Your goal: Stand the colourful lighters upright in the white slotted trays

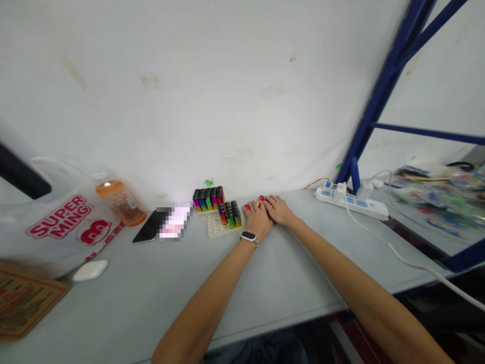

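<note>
My left hand (258, 221), with a banded watch on its wrist, rests over red and yellow lighters (261, 202) near the wall. My right hand (279, 209) lies against it, its fingers on the same pieces. How tightly either hand holds them is hidden by the fingers. Just left of my hands, a white tray (215, 228) with round slots carries several multicoloured lighters (232, 216) with black tops on its right side. Behind it, a full block of similar lighters (208, 200) stands upright against the wall.
On the left are a phone (151, 226), an orange bottle (121, 201), a plastic bag (49, 227), a white case (90, 270) and a cardboard box (30, 301). A power strip (354, 202) with a white cable lies at the right, beside a blue metal frame (373, 111).
</note>
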Demonstrator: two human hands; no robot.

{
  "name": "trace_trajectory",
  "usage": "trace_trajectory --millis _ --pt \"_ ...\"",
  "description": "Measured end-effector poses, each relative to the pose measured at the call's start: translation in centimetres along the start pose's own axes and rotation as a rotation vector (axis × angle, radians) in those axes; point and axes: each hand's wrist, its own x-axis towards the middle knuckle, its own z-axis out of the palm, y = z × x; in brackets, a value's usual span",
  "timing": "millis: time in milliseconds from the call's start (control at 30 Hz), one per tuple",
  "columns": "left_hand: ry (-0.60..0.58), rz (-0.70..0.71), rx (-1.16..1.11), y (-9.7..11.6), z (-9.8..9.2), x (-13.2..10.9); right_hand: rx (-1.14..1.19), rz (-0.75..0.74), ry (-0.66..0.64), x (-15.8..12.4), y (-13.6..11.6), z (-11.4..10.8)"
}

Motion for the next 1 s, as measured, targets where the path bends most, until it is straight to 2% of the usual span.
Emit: trace_trajectory --millis 167,300,467,633,733,800,900,1000 --pt "0.045 -0.038 -0.018 -1.2 -0.6 -1.4 0.093 0.034 -0.016 -0.4 -2.9 0.3" --pt "0.087 -0.029 -0.055 -1.6 -0.6 -1.9 0.109 0.015 0.029 -1.1 -3.9 0.3" --pt "0.082 0.067 -0.122 -2.0 -0.8 -2.6 0.129 0.02 0.051 -2.0 -4.2 0.1" --pt "0.113 0.269 -0.211 -3.1 -2.8 -5.7 0.125 0.018 0.057 -1.7 -4.4 -0.4" --pt "0.092 0.361 -0.256 -5.1 -4.8 -8.2 0.08 -0.022 0.044 -1.2 -4.9 -0.8" --pt "0.073 0.344 -0.251 -7.4 -6.1 -9.6 0.05 -0.08 0.023 -1.1 -5.6 -1.0" --pt "0.126 0.202 -0.219 -11.4 -7.2 -10.5 0.008 -0.238 -0.048 -1.3 -7.1 -1.0" --pt "0.153 0.055 -0.182 -14.9 -7.5 -10.2 -0.016 -0.366 -0.132 -1.6 -8.7 -0.8"
